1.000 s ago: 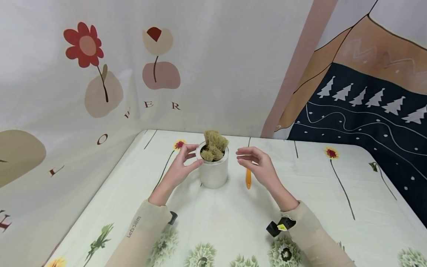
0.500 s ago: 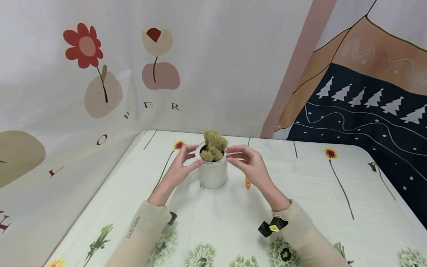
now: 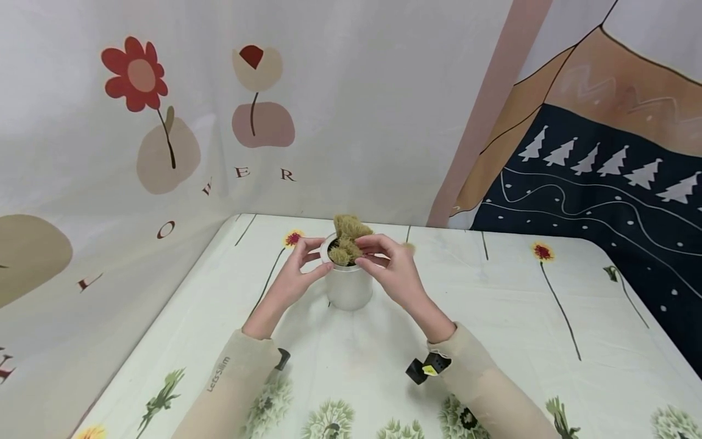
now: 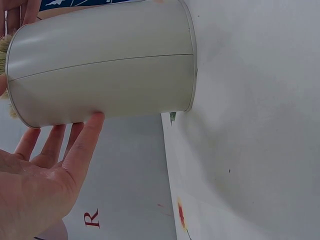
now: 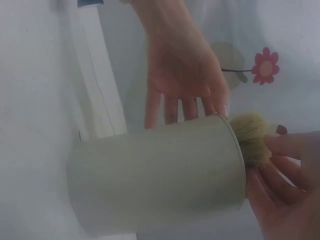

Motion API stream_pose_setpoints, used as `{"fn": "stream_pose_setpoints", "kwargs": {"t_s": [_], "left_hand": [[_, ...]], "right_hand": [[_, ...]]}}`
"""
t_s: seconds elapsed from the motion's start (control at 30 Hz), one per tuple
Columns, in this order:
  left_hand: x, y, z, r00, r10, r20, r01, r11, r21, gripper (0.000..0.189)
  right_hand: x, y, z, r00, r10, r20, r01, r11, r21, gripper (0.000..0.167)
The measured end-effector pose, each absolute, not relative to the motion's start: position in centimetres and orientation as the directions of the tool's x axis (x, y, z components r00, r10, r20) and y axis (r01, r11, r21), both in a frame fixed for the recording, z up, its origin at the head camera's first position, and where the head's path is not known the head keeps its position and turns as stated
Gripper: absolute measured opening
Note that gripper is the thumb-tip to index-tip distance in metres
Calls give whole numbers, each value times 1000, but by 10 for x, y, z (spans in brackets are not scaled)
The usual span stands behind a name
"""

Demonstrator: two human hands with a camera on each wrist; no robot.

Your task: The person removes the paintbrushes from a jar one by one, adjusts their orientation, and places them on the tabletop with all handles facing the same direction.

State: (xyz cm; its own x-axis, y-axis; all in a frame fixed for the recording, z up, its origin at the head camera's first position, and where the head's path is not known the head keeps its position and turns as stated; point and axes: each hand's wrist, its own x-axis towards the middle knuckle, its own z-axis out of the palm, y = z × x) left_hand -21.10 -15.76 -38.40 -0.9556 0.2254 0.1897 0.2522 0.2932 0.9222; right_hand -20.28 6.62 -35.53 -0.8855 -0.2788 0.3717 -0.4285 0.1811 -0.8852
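A white cylindrical pot (image 3: 350, 288) stands upright on the table, with tan bristly tufts (image 3: 349, 227) rising from its dark inside. My left hand (image 3: 293, 279) rests against the pot's left side. Its fingers (image 4: 86, 144) are fairly straight, their tips on the wall near the rim, and the thumb lies toward the front. From the other side, my right hand (image 3: 397, 274) reaches over the rim. Its fingertips (image 5: 277, 144) are at the tufts, with the thumb spread apart from them near the rim.
A small tan tip (image 3: 410, 248) shows just behind my right hand, on the table's far side. The table is covered by a white flower-printed cloth (image 3: 493, 317). Printed fabric (image 3: 373, 110) hangs behind its back edge, close beyond the pot. Black wrist cameras (image 3: 425, 368) sit on the sleeves.
My right hand has moved left from beside the pot, over its rim to the tufts. The orange handle that lay to the pot's right is now hidden by this hand. The left hand stays.
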Motion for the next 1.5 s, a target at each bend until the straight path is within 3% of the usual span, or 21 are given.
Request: {"fn": "stream_pose_setpoints", "kwargs": {"t_s": [0.27,0.43,0.83,1.5], "left_hand": [[-211,-159,-383,-962,210,175,232,289,929,51],[-213,-156,-387,-959,228,167,230,284,931,51],[-211,-157,-387,-962,224,155,218,294,931,53],[-212,-158,-384,-962,218,164,224,287,931,52]], "right_hand": [[-205,53,-355,-856,-255,449,-516,408,-753,31],[-207,51,-359,-841,-242,485,-538,475,-696,27],[-208,53,-360,-804,-188,564,-591,361,-721,19],[-195,68,-323,-744,-59,665,-658,239,-714,19]]}}
